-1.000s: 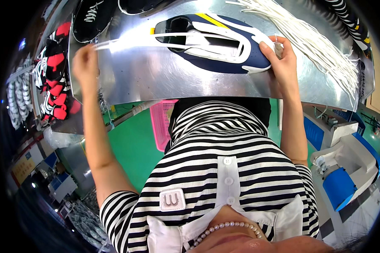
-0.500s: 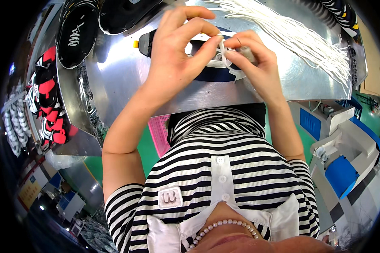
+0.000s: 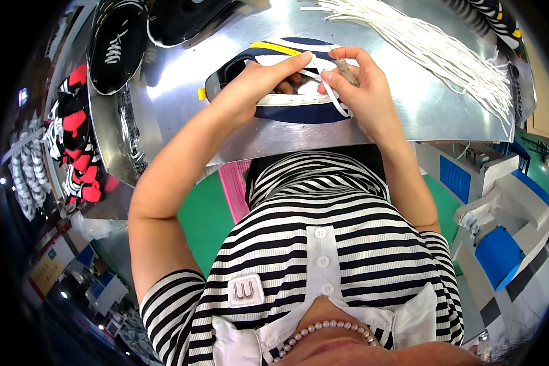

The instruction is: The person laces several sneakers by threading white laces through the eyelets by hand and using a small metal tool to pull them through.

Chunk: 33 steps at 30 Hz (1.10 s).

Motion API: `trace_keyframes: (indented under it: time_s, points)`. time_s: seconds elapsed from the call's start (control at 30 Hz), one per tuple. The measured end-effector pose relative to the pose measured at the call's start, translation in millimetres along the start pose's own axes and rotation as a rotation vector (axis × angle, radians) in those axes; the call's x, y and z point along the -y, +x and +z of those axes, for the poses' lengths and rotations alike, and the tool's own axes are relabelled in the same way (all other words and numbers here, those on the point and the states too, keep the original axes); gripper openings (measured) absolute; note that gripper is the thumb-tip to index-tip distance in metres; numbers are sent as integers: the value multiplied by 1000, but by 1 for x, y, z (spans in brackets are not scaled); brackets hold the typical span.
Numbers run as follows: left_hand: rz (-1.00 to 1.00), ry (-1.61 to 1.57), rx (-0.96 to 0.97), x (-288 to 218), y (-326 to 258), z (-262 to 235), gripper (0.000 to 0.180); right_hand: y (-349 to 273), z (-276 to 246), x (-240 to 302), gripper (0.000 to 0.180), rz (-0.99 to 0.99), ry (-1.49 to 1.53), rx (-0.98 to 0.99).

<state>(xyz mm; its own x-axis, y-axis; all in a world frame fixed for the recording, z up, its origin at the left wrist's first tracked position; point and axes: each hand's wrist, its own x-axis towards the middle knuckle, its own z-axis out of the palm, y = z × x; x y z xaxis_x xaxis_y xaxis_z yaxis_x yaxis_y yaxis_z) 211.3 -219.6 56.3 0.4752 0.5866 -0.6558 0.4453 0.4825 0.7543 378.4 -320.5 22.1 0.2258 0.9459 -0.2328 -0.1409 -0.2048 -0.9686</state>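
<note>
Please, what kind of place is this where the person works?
Most likely a shoe factory, at a lacing station. Both hands, left hand and right hand, work a white lace on a navy and white shoe on a metal table, beside a bundle of white laces and black shoe uppers.

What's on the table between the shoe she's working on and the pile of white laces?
Only bare shiny metal table lies between the navy-and-white shoe and the white laces, in the head view.

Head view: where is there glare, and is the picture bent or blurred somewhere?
Head view: strong glare on the metal table left of the shoe and near the white laces; the table edge curves from fisheye distortion; black corners ring the picture; the left hand and right hand are sharp; the chin at the lower edge is blurred.
</note>
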Motion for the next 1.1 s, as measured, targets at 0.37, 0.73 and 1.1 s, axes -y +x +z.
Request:
trace_keyframes:
  time_s: [0.37, 0.73, 1.1]
  points:
    - [193, 95, -322, 11, -11, 29, 29, -15, -7, 10, 30, -181, -329, 2]
    - [371, 129, -332, 20, -12, 29, 25, -14, -21, 19, 11, -399, -688, -25]
    - [432, 144, -188, 23, -18, 21, 21, -12, -15, 8, 10, -489, -746, -22]
